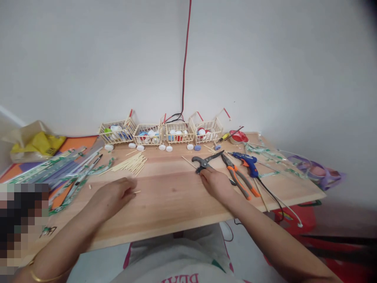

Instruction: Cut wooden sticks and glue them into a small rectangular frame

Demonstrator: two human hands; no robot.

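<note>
Over the left-middle of the wooden table, my left hand [118, 195] is closed, fingers curled and partly hidden. A short thin wooden stick [137, 192] pokes out from its fingertips. A loose pile of similar sticks [134, 163] lies just beyond it. My right hand [216, 184] is closed around dark metal pruning shears [204, 162], whose jaws spread apart past the fingers; the hand hides much of the handles. Orange-and-grey pliers [240, 179] lie right of this hand, beside a blue glue gun [247, 160].
Several small stick-built carts [149, 135] with wheels and colourful contents line the wall. Left lie plastic-wrapped materials [63, 169] and a yellow bag [44, 143]. A red dish [239, 136] and a screwdriver [225, 136] sit back right. The glue gun's cord [272, 196] crosses the table's [165, 208] front edge.
</note>
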